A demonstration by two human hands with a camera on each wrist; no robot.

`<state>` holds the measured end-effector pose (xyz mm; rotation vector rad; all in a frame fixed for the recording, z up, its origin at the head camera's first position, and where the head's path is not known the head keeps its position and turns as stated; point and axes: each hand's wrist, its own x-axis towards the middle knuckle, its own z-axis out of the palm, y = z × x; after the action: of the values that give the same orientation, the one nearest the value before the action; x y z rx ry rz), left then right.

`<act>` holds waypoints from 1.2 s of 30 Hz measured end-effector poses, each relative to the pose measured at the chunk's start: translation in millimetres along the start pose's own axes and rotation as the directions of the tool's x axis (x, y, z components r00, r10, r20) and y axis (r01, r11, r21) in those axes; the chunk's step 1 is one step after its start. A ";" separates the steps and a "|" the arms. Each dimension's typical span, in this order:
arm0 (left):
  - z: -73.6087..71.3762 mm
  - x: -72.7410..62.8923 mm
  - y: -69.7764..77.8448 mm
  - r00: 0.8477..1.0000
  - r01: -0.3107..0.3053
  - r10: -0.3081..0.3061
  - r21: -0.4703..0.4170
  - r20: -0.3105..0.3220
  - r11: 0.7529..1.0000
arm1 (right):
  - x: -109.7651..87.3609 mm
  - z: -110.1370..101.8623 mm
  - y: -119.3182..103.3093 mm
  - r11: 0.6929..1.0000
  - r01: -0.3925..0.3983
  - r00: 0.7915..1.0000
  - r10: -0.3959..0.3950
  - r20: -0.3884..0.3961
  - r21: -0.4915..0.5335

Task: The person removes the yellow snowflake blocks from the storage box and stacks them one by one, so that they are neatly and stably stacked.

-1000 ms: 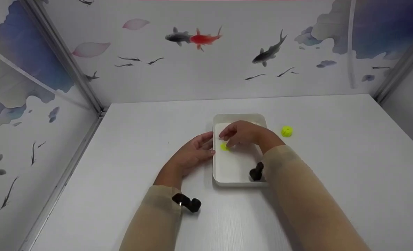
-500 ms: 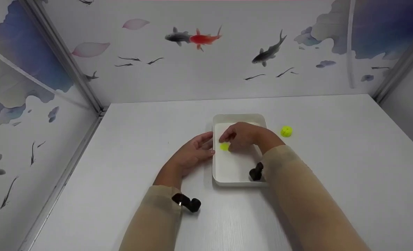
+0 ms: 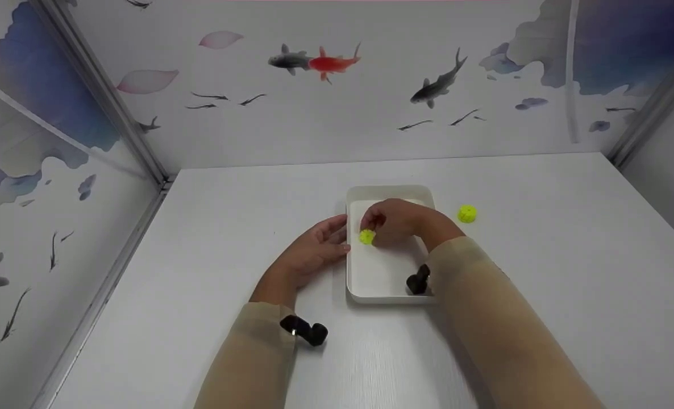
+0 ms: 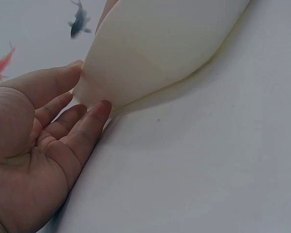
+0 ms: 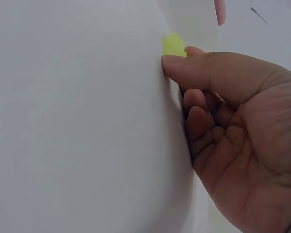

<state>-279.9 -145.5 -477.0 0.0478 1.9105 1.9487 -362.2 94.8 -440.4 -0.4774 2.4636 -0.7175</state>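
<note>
Inside a white rectangular tray (image 3: 379, 278), my right hand (image 3: 399, 220) pinches a small bright-yellow round piece with a ridged edge (image 3: 366, 237) between thumb and index finger. The right wrist view shows this yellow piece (image 5: 173, 44) just beyond the thumb tip, partly covered by it; the other fingers curl in close to the tray floor. My left hand (image 3: 314, 250) touches the tray's left side from outside. In the left wrist view its fingertips and thumb rest against the tray's outer wall (image 4: 155, 43), fingers relaxed.
A second yellow ridged piece (image 3: 467, 213) lies on the white table (image 3: 200, 238) right of the tray. Panels printed with fish (image 3: 334, 61) and petals close off the back and left side. Black wrist cameras (image 3: 312, 333) stick out from both sleeves.
The yellow piece in the tray has turned, from lying under the right fingertips to showing its ridged face in their pinch. The right fingers have drawn together slightly. Left hand and tray hold still.
</note>
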 end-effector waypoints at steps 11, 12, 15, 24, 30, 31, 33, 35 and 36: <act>-0.8 -0.6 -0.1 1.000 -0.002 0.002 0.004 -0.002 1.000 | 2.2 -0.8 2.3 0.995 -0.002 1.000 0.005 -0.028 0.102; -1.0 -0.4 -0.2 1.000 -0.005 0.005 0.000 0.001 1.000 | 2.2 -1.1 2.2 0.994 -0.002 1.000 0.006 -0.029 0.111; -1.2 -0.3 0.2 1.000 -0.015 0.015 -0.016 0.016 1.000 | 3.0 -2.0 3.1 0.990 0.012 1.000 -0.008 -0.030 0.140; 0.2 -0.3 0.2 0.999 -0.026 0.027 -0.035 0.028 0.999 | 2.5 -6.4 3.4 0.976 0.015 1.000 -0.010 -0.025 0.216; 0.8 1.5 -1.4 1.000 -0.022 0.023 -0.022 0.016 1.000 | 1.1 -10.7 0.9 0.973 0.013 1.000 -0.008 -0.022 0.232; 0.7 1.5 -1.5 1.000 -0.021 0.021 -0.023 0.016 1.000 | 1.2 -11.9 0.8 0.971 0.016 1.000 -0.009 -0.027 0.239; 0.7 1.5 -1.6 0.999 -0.025 0.026 -0.034 0.023 0.999 | -0.4 -15.2 -0.6 0.966 0.028 0.999 -0.019 -0.038 0.257; 0.5 1.5 -1.6 0.999 -0.027 0.028 -0.043 0.026 0.999 | -3.7 -19.2 -2.6 0.958 0.048 0.998 -0.037 -0.046 0.282; 0.6 1.3 -1.4 0.999 -0.028 0.029 -0.044 0.026 0.999 | -6.0 -21.1 -3.6 0.953 0.059 0.998 -0.046 -0.049 0.297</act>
<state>-280.5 -144.6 -478.6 0.0884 1.8598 1.9973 -368.9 102.9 -420.7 -0.4154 2.3313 -1.1103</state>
